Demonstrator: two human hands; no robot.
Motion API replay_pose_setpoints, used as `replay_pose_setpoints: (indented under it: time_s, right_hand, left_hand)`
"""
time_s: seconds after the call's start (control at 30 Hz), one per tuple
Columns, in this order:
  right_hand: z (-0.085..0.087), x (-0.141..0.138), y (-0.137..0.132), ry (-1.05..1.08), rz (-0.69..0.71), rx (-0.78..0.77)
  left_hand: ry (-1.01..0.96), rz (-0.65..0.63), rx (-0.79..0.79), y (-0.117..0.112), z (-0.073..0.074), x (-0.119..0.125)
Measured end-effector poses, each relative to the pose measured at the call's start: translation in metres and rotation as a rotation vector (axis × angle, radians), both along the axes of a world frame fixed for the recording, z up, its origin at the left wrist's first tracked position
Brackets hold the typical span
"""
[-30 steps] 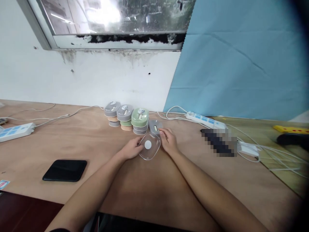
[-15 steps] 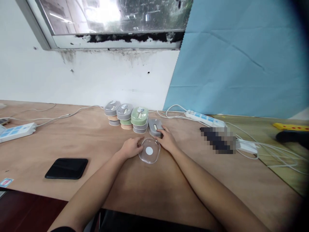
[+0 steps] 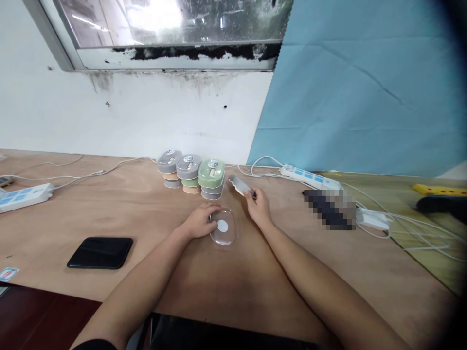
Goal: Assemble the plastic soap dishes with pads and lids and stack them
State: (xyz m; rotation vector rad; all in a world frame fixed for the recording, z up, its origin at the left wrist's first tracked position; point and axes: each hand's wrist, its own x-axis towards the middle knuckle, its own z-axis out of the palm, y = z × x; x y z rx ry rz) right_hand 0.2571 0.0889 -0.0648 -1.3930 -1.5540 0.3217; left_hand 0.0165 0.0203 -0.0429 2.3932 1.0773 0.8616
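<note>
My left hand (image 3: 200, 221) has its thumb and fingers around the left edge of a clear plastic cover (image 3: 224, 236). The cover is a rounded square with a white round sticker at its middle, low over the tabletop. A grey rounded box (image 3: 240, 185) is pinched at its right end by my right hand (image 3: 259, 206). It is tilted on edge, off the table, and its face is turned mostly from view. Left of it stand three stacks of similar boxes, topped by a green box (image 3: 211, 170), a grey box with a sticker (image 3: 188, 165) and another grey box (image 3: 170, 159).
A black phone (image 3: 100, 253) lies at the left. One white power strip (image 3: 27, 197) is at the far left, another power strip (image 3: 310, 177) at the back right, with cables. A blurred dark item (image 3: 328, 210) lies right of my hand. A wall rises behind the stacks.
My right hand has lifted the grey box from the table and tilted it up on edge. The clear cover has shifted slightly left in my left hand.
</note>
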Motion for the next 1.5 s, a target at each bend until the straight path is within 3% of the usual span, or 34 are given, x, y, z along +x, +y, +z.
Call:
replay_pose_setpoints:
  time_s: [0.17, 0.3, 0.5, 0.6, 0.9, 1.13, 1.27, 1.5]
  right_hand:
    - [0.001, 0.003, -0.001, 0.154, -0.078, 0.008]
    - [0.005, 0.002, -0.006, 0.227, -0.098, 0.144]
    - [0.006, -0.003, -0.02, 0.181, 0.015, 0.355]
    - [0.006, -0.007, -0.02, 0.17, 0.037, 0.295]
    - [-0.005, 0.01, 0.009, 0.34, -0.15, 0.044]
    - [-0.015, 0.011, 0.019, 0.345, -0.012, -0.076]
    - [-0.01, 0.005, 0.011, 0.274, 0.052, -0.082]
    - [0.0, -0.004, -0.001, 0.269, 0.082, 0.042]
  left_hand:
    - [-0.004, 0.048, -0.032, -0.003, 0.003, 0.002]
    - [-0.013, 0.08, -0.015, -0.004, 0.003, 0.004]
    - [-0.031, 0.146, 0.06, -0.003, 0.002, 0.006]
    - [-0.018, 0.143, 0.061, -0.003, 0.001, 0.006]
    - [0.01, 0.116, 0.045, -0.003, 0.001, 0.006]
    - [0.025, 0.117, 0.019, -0.004, 0.005, 0.007]
    - [0.031, 0.109, 0.011, -0.005, 0.007, 0.007]
    - [0.016, 0.102, 0.003, -0.005, 0.007, 0.007]
